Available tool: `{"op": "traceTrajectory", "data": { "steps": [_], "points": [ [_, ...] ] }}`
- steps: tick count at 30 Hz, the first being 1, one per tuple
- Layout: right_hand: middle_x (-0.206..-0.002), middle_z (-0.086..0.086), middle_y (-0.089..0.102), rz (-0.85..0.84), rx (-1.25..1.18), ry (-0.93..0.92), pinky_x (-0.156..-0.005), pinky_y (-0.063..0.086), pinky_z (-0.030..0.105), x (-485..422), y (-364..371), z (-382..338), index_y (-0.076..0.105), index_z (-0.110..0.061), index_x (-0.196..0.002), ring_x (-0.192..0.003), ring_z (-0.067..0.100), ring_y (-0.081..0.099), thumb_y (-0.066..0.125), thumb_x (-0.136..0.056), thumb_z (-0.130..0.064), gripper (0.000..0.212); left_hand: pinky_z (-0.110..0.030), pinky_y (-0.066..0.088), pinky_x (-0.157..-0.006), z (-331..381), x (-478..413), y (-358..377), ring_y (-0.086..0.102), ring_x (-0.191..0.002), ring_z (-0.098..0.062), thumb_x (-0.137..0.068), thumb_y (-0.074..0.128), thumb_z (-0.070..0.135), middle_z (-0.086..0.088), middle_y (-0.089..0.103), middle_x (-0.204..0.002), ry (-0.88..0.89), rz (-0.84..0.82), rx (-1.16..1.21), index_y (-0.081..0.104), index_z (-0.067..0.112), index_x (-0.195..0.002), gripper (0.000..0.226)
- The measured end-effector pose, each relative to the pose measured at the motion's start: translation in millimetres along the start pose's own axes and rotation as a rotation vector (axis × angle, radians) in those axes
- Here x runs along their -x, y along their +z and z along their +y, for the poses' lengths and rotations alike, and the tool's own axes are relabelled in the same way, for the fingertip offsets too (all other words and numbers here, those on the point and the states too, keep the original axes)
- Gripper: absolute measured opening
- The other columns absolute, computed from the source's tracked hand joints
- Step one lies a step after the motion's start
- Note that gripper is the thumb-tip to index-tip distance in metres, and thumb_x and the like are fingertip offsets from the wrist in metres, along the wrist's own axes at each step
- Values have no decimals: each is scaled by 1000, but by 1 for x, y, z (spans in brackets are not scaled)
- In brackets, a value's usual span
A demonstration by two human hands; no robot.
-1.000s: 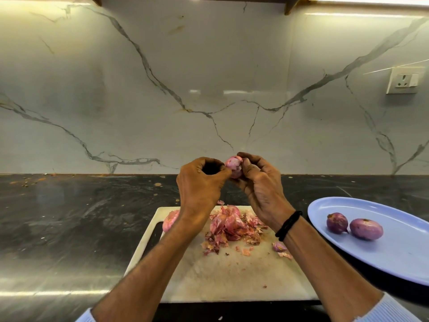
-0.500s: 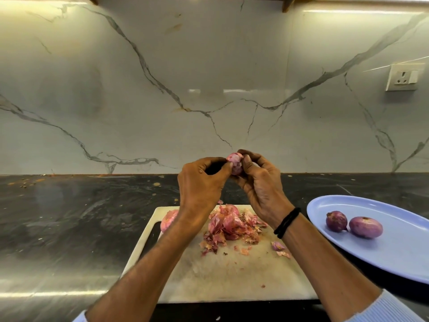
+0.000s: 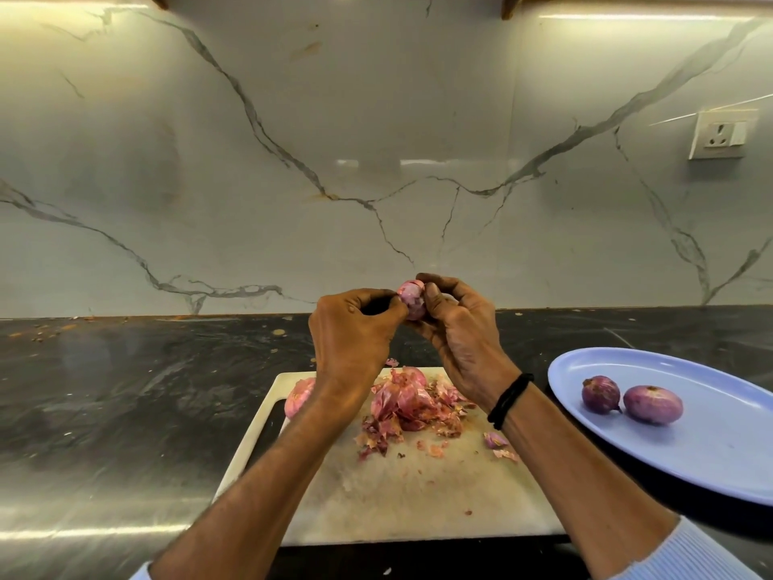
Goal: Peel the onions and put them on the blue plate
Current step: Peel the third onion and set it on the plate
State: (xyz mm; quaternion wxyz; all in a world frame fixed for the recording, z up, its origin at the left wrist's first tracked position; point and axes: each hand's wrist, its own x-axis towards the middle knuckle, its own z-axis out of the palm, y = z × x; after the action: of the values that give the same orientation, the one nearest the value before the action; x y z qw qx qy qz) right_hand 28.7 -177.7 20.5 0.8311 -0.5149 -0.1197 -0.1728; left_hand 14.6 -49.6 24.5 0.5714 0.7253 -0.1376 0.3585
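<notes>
A dark counter [image 3: 125, 391] is recorded, bearing a pale cutting board [image 3: 418, 487] and, to its right, a blue plate [image 3: 711, 454]. Both hands are raised above the far edge of the board. The right hand [image 3: 460, 328] is curled round a held onion [image 3: 412, 299], with thumb and fingers closed on it. The left hand [image 3: 355, 332] is pinched at the onion's side, thumb against forefinger, apparently on a flap of skin; the flap itself cannot be made out. A heap of skins [image 3: 405, 406] is spread on the board beneath. A large peeled onion [image 3: 652, 403] and a small peeled onion [image 3: 601, 394] are found on the plate, just beside each other. A further onion [image 3: 299, 395] is partly hidden behind the left forearm.

Peeling is judged to be under way. It is advised that the onion be gripped firmly and turned while skin is drawn off in strips over the heap. The held onion is seen as pale pink and glossy, with loose papery patches.
</notes>
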Motion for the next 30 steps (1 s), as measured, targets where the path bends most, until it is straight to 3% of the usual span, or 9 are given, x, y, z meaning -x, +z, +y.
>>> {"op": "traceTrajectory", "data": {
  "steps": [8,15,19,22,27,30],
  "points": [
    [-98,11,74,-12,47,-4,-81,62,38,1,4,4,65,-5,-110,-94,26,71,54,-100,-7,15,-5,48,-69,-3,4,1,59,-70,8,-81,82,30,16,64,-80,118,34,-188,76,16,-97,23],
    [-112,22,70,-32,-33,57,-82,61,42,4,4,-1,61,3,-119,-101,32,71,54,-99,-6,23,-6,50,-65,-3,-2,0,64,-74,-1,-83,79,34,14,65,-80,11,-2,-120,70,16,-96,24],
    [-117,26,67,-31,-120,104,-80,62,45,4,5,-4,63,4,-114,-105,37,69,55,-98,-7,21,-12,52,-67,-6,-7,-4,65,-76,-4,-87,75,30,10,68,-82,-103,-8,-73,71,17,-97,17],
    [-104,18,73,-39,-198,131,-78,62,44,4,5,-8,64,3,-110,-99,36,71,54,-99,-7,18,-21,51,-67,-5,-9,-6,64,-73,-6,-90,69,27,8,68,-78,-177,2,-43,70,18,-89,9],
    [-94,17,74,-22,-278,159,-67,61,36,5,4,-14,63,3,-109,-87,31,73,51,-101,-8,18,-36,47,-67,-7,-12,-8,52,-61,-14,-96,54,26,-1,62,-67,-291,24,-32,62,11,-72,29],
    [-102,22,69,-15,-303,176,-69,62,37,4,3,-14,63,3,-106,-90,34,72,50,-101,-9,19,-42,45,-65,-6,-12,-9,47,-62,-20,-98,45,23,-22,56,-68,-274,61,-50,56,4,-69,36]
  ]
}}
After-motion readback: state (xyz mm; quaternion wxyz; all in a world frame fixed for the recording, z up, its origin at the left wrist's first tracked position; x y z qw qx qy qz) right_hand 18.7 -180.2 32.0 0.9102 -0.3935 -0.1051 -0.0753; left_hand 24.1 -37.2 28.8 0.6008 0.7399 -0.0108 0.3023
